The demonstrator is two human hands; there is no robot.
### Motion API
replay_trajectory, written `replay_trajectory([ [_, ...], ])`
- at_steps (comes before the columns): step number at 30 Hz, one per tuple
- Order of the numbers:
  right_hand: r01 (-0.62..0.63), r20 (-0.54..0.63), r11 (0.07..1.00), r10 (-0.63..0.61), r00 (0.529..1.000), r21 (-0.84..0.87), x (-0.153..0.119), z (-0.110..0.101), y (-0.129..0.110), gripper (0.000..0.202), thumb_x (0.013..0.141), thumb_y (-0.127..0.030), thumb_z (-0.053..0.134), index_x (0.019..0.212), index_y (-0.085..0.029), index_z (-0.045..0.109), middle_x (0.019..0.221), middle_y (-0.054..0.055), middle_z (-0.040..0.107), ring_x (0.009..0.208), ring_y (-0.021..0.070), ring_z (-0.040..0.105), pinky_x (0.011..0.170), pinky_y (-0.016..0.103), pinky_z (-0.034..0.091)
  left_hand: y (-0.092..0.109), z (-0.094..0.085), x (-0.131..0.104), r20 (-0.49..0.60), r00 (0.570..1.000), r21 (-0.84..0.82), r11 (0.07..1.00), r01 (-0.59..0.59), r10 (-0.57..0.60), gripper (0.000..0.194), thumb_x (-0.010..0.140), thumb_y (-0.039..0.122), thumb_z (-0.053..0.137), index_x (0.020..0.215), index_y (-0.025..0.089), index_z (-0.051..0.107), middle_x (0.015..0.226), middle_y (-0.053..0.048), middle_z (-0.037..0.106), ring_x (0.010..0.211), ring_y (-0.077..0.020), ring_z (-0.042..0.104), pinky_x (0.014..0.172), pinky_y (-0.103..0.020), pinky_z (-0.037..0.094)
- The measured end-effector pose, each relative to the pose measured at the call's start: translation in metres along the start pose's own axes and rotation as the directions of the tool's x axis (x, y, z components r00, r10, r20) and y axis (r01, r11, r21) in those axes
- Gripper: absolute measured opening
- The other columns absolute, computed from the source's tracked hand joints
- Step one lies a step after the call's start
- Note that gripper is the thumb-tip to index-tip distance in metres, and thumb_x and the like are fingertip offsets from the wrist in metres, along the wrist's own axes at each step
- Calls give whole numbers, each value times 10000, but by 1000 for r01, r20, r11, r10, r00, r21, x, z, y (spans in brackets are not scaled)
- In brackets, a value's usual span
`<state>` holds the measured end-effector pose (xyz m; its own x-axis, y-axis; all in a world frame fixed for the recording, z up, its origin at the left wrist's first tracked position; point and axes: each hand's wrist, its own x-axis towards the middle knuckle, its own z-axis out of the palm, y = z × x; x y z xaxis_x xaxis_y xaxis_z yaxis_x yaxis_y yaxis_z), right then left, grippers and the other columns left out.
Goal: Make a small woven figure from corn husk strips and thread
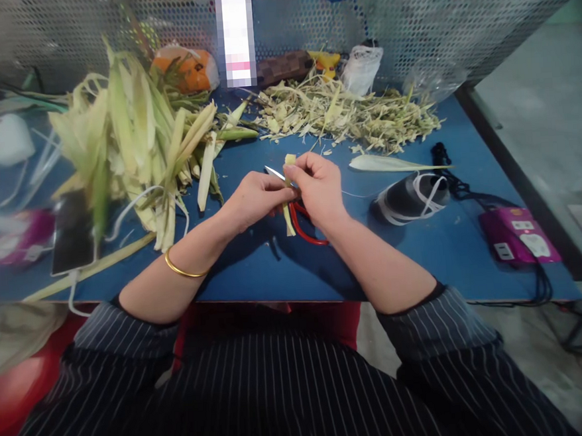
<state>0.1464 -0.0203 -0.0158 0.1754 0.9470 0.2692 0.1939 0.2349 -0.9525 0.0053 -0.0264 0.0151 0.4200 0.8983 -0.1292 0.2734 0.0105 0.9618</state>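
Note:
My left hand [259,197] and my right hand [319,184] meet over the front middle of the table, fingers pinched. Between them is a narrow, folded strip of pale corn husk [288,221]; its short end sticks up above my right thumb, and the longer end hangs below my left fingertips. Red-handled scissors [309,233] show beneath and between the hands, blade pointing up and left. Whether the scissors rest on the table or hang from the right fingers, I cannot tell. A thin white thread runs from near my right hand toward a dark wrapped spool [409,198].
A heap of long corn husks [135,122] covers the left of the blue table [254,267], with a phone [73,233] beside it. Husk scraps [348,111] lie along the back. One husk piece [391,163] and a purple power strip [519,235] are at right.

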Motion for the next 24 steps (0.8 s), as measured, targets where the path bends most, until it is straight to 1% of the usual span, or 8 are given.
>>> replay_trajectory([
  [3,48,-38,999,-48,998,0,-3,1,0,266,820,-216,668,612,-203,504,599,-56,484,618,92,424,632,273,378,2,0,-2,57,996,-86,993,77,-72,298,833,188,649,542,152,599,478,24,527,421,-50,464,443,-193,335],
  [6,93,-16,996,-93,996,11,-3,0,0,263,824,-263,686,631,-209,516,630,-44,500,649,101,456,651,273,406,0,0,-2,122,982,-203,965,168,-145,276,846,231,675,585,153,626,499,9,555,417,-64,488,421,-198,329],
  [9,32,53,995,-38,998,98,4,-5,1,275,874,-423,657,708,-220,574,697,-21,562,682,118,515,650,274,450,-3,-2,0,119,978,-353,914,203,-171,268,873,326,690,679,142,686,552,2,573,417,-48,460,409,-189,298],
  [13,-55,59,978,44,997,203,16,-13,5,337,921,-568,552,935,-247,652,923,23,681,858,149,628,779,309,509,-3,-7,5,78,981,-559,807,192,-179,292,939,367,608,816,129,721,626,-13,608,445,-54,480,419,-190,327],
  [15,-129,134,966,101,986,225,18,-14,5,301,893,-526,601,953,-239,669,915,24,700,883,159,644,817,319,513,-2,-10,7,39,983,-628,761,164,-180,276,951,345,581,812,132,689,649,-17,630,474,-69,532,432,-194,368],
  [18,-182,307,964,117,944,193,13,-12,1,237,872,-434,627,839,-207,685,796,10,688,817,157,631,807,316,506,-2,-14,8,-7,991,-672,734,97,-137,217,949,304,575,821,144,645,661,-4,649,487,-73,563,446,-189,407],
  [21,-92,320,987,45,946,133,7,-10,-3,213,850,-371,652,736,-191,671,740,-9,660,724,130,578,755,295,464,-4,-17,8,-24,997,-659,751,42,-77,155,935,284,603,860,153,639,631,17,646,473,-68,564,452,-174,419],
  [24,-23,300,993,-12,954,113,6,-10,-3,123,822,-294,664,762,-191,691,782,-9,686,728,127,579,738,288,442,-5,-18,7,15,997,-672,737,68,-79,164,931,308,617,882,153,643,670,-1,686,492,-79,603,465,-179,447],
])
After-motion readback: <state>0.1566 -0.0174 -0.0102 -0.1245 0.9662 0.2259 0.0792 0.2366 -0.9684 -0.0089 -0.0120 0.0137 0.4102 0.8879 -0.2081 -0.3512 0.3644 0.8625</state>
